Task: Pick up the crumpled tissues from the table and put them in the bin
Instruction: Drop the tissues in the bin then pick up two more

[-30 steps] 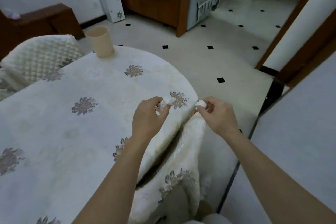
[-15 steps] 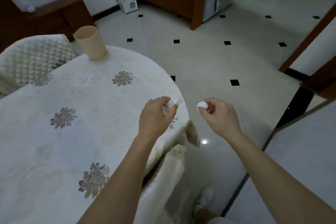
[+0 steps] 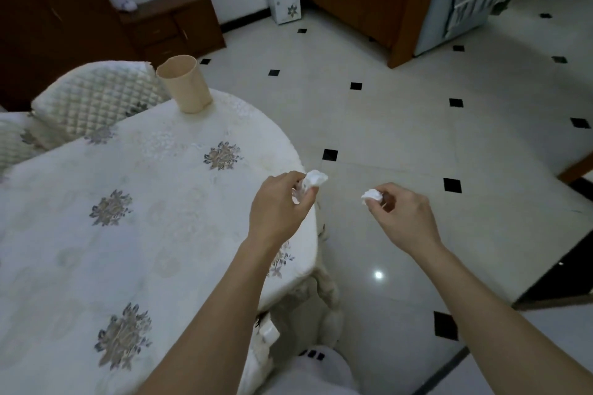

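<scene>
cloth-covered bench (image 3: 128, 202) beside tiled floor (image 3: 401, 125). left hand (image 3: 279, 205) pinches a crumpled tissue (image 3: 315, 179) over the bench edge; right hand (image 3: 404, 215) pinches another tissue (image 3: 371, 196) above the floor.

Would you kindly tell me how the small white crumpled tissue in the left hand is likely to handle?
Probably very light: the left hand merely pinches the small white crumpled tissue. Likely soft and squashable, judging by its wrinkled, irregular surface. Being lumpy, it seems unlikely to roll far.
</scene>
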Demonstrator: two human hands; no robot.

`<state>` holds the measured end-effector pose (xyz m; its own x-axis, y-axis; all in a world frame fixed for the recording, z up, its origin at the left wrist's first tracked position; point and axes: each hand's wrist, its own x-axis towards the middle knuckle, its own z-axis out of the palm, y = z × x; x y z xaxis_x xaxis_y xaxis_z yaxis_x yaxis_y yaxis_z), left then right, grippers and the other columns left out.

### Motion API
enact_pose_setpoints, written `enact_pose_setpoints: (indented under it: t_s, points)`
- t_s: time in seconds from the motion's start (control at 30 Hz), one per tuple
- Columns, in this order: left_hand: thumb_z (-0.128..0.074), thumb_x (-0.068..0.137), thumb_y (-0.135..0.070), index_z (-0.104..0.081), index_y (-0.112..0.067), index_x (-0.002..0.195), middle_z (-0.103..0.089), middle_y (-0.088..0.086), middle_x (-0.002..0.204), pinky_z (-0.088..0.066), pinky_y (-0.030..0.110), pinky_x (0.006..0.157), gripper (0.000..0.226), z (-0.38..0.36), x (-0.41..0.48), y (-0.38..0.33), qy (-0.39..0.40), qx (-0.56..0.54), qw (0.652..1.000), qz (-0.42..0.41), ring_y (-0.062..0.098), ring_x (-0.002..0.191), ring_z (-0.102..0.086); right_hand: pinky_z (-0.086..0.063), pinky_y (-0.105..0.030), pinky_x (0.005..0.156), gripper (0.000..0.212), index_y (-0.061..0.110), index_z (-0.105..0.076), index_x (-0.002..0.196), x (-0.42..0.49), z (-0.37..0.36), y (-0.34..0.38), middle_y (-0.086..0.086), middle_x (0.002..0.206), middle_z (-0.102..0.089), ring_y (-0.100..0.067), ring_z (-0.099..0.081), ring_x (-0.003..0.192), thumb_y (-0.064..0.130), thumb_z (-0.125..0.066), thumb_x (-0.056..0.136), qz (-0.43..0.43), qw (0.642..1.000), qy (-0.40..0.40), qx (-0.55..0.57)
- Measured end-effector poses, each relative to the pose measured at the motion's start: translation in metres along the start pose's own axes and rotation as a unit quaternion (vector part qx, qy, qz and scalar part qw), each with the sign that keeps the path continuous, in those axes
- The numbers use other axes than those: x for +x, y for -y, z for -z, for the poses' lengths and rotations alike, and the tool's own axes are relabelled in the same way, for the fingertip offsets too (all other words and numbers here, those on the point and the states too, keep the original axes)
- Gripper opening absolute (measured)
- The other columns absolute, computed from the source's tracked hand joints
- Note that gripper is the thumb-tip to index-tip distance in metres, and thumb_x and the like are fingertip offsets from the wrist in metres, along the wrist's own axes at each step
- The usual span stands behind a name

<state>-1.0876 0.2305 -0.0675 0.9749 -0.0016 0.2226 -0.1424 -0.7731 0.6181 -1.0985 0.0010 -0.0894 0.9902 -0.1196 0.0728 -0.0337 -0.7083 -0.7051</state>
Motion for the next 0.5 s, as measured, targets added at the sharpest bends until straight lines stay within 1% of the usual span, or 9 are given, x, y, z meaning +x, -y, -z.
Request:
enact_pose_setpoints:
  t_s: [0.27,0.4,0.5]
  points:
    - [-0.060,0.089,-0.045,-0.065,-0.023,0.092,-0.064,-0.012,0.081,-0.050,0.038,0.068,0.022,-0.057,0.075,-0.020,0.007,-0.006,1.000,0.026,0.017,0.081,-0.057,-0.054,-0.035,0.067,0.015,0.029,-0.069,0.086,0.101,0.023,-0.031,0.010,0.068,-0.064,-0.011,-0.062,0.067,0.043,-0.063,0.087,0.028,1.000,-0.009,-0.003]
    - [-0.059,0.089,-0.047,-0.066,-0.024,0.096,-0.063,-0.013,0.082,-0.050,0.035,0.069,0.025,-0.088,0.140,-0.027,-0.002,0.001,0.999,0.032,0.015,0.083,-0.057,-0.053,-0.032,0.066,0.015,0.029,-0.069,0.086,0.170,0.029,-0.040,0.012,0.067,-0.064,-0.007,-0.062,0.068,0.043,-0.062,0.088,0.041,0.999,-0.001,-0.012]
    - [-0.058,0.089,-0.048,-0.066,-0.025,0.096,-0.064,-0.012,0.082,-0.051,0.035,0.069,0.026,-0.105,0.197,-0.033,-0.014,-0.007,0.999,0.042,0.016,0.083,-0.059,-0.053,-0.032,0.066,0.017,0.028,-0.070,0.088,0.231,0.034,-0.039,0.012,0.069,-0.065,-0.008,-0.063,0.069,0.043,-0.061,0.088,0.054,0.998,0.012,-0.025]
